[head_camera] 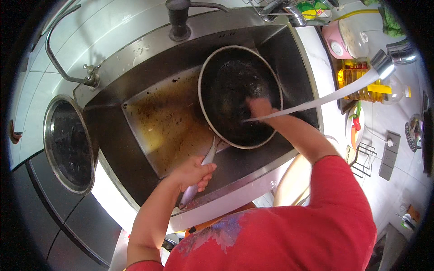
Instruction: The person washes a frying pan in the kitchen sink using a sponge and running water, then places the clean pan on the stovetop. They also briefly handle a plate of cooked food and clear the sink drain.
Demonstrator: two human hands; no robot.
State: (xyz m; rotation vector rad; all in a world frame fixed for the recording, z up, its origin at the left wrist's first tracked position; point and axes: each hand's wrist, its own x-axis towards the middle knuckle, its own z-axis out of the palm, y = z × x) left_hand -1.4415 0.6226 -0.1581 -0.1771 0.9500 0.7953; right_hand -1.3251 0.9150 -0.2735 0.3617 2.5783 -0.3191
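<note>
A dark frying pan [234,91] with a pale rim is in the stainless steel sink [298,61]. My left hand [196,174] grips its light handle [210,154] near the sink's front edge. Inside the pan, my right hand [261,107] is blurred and appears close to the inner surface; whether it holds anything cannot be made out. A stream of water [325,100] runs from the chrome faucet [383,64] down past my right wrist towards the pan. Yellow-brown water with dark specks [162,118] covers the sink floor left of the pan.
At the left stands a round dark piece of cookware [69,145] with a metal rim. A small tap [91,76] and a dark dispenser [179,20] rise behind the sink. Oil bottles [364,86], a pink appliance [337,42] and a plate with peppers [355,123] are on the right.
</note>
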